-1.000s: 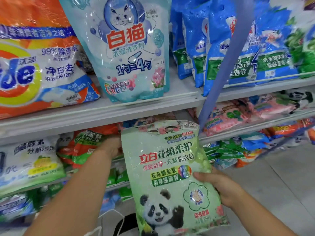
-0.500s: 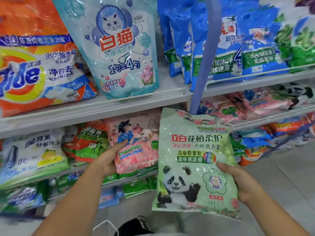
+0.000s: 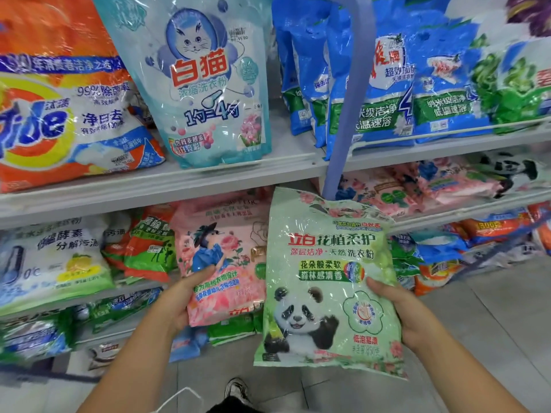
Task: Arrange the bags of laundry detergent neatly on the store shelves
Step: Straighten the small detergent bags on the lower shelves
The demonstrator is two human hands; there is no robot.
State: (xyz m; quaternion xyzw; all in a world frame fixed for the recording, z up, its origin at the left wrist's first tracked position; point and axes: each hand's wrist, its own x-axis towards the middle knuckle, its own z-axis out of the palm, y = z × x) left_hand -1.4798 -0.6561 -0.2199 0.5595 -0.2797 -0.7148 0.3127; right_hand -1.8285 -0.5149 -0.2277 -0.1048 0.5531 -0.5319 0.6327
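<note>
My right hand [image 3: 408, 315] grips the right edge of a pale green detergent bag with a panda [image 3: 325, 281], held upright in front of the middle shelf. My left hand [image 3: 182, 299] holds the lower left side of a pink bag with a blue-dressed figure [image 3: 223, 257], thumb on its front, which stands on the middle shelf [image 3: 140, 289] just left of the green bag. The green bag overlaps the pink bag's right edge.
The upper shelf [image 3: 179, 186] carries an orange Tide bag [image 3: 59, 108], a light blue cat bag [image 3: 205, 84] and blue bags [image 3: 387, 93]. A blue upright post [image 3: 348, 108] divides the shelving. White, green and pink bags fill lower shelves. Grey floor tiles [image 3: 492, 317] lie at right.
The green panda bag moved right and up, uncovering the pink bag. My left hand came off the shelf behind and took hold of the pink bag's lower left side.
</note>
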